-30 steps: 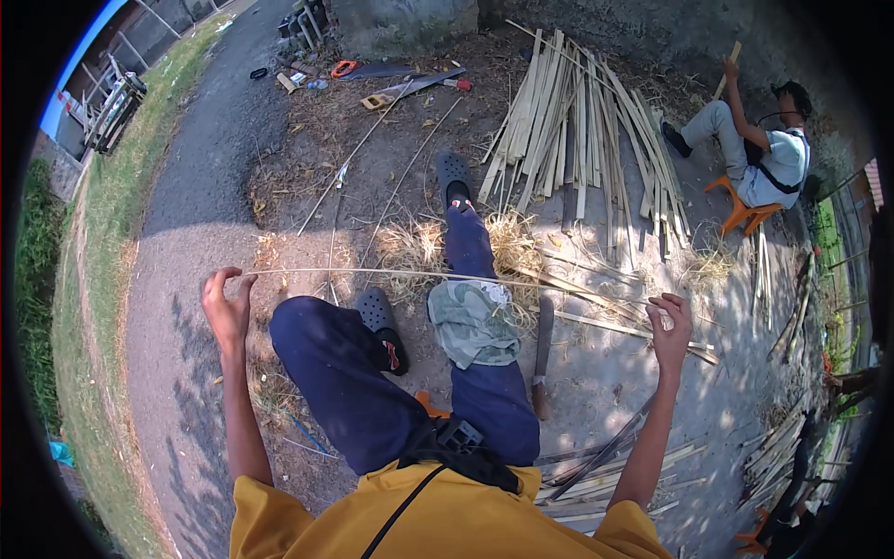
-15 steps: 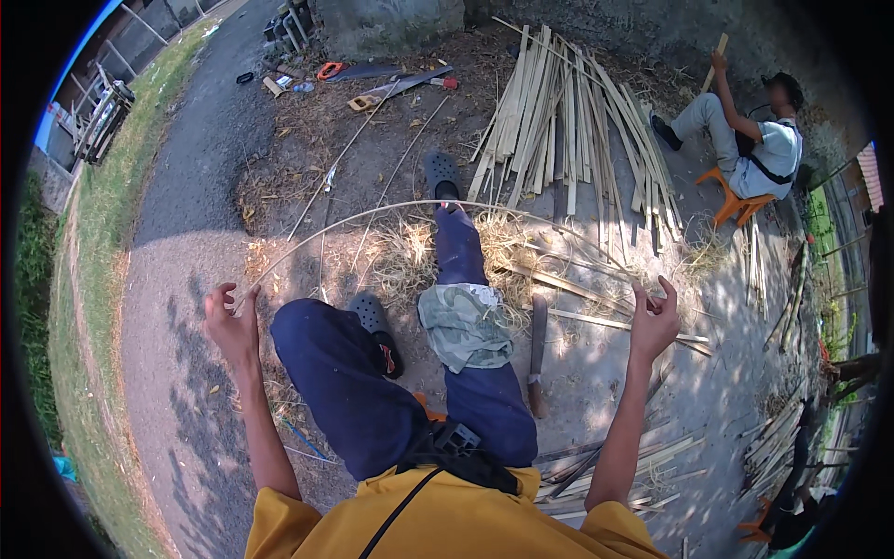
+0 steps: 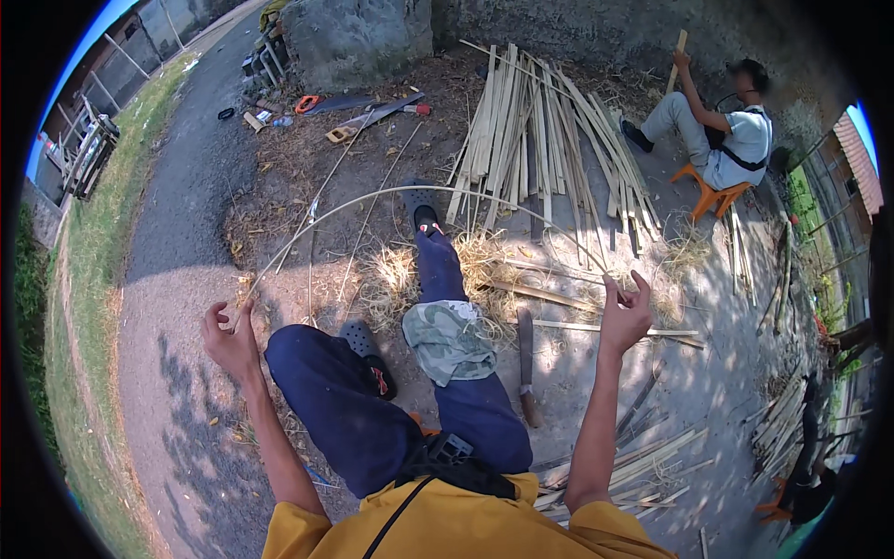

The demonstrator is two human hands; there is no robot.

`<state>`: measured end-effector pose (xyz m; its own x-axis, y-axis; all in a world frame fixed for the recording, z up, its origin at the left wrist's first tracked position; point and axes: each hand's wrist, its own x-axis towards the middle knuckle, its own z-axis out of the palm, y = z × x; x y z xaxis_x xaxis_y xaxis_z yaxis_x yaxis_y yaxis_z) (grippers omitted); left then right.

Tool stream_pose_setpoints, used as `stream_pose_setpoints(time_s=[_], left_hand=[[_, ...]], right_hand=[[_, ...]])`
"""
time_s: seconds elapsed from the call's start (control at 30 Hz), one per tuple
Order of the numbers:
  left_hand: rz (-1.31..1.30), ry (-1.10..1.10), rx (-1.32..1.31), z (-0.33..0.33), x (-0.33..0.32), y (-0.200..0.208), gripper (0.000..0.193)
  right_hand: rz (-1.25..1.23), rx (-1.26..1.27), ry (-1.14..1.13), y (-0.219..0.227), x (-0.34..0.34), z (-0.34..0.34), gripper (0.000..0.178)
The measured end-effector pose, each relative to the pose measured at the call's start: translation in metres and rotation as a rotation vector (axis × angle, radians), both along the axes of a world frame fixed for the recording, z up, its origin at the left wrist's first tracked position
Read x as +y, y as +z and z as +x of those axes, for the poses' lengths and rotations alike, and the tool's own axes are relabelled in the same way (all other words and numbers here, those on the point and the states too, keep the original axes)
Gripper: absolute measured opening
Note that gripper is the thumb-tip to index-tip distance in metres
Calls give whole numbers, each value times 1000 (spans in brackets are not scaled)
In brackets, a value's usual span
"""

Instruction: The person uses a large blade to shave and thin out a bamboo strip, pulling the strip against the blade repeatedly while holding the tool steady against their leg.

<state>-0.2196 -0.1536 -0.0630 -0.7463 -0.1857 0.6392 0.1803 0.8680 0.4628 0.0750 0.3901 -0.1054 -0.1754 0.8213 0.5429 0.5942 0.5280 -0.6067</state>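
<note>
A thin, pale bamboo strip [image 3: 419, 189] arches in a wide bow over my legs, its ends at my two hands. My left hand [image 3: 231, 345] pinches the left end between thumb and finger, out beyond my left knee. The right end is pinched in my right hand [image 3: 627, 315], whose other fingers curl loosely. Below the arch, a camouflage cloth [image 3: 449, 343] covers part of my right leg. Next to that leg a long-bladed knife [image 3: 526, 359] with a wooden handle lies on the ground.
Split bamboo strips [image 3: 535, 140] are piled ahead, with shavings [image 3: 484, 265] around my right leg. Handsaws [image 3: 372, 118] lie farther left. At the right, a person [image 3: 736, 140] on an orange stool [image 3: 712, 194] holds a strip. More strips [image 3: 643, 466] lie by my right side.
My hands have come slightly closer together, and the strip bows a little more. The whole view has shifted, moving the surroundings left. The seated person still holds a strip upright.
</note>
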Motion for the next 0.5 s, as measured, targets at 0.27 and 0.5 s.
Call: stream_pose_setpoints(time_s=[0.27, 0.5], left_hand=[[-7, 67, 1, 10, -7, 6, 46], [4, -1, -4, 11, -8, 7, 44]], right_hand=[[13, 2, 7, 3, 5, -2, 52], [-110, 93, 159, 4, 19, 20, 25]])
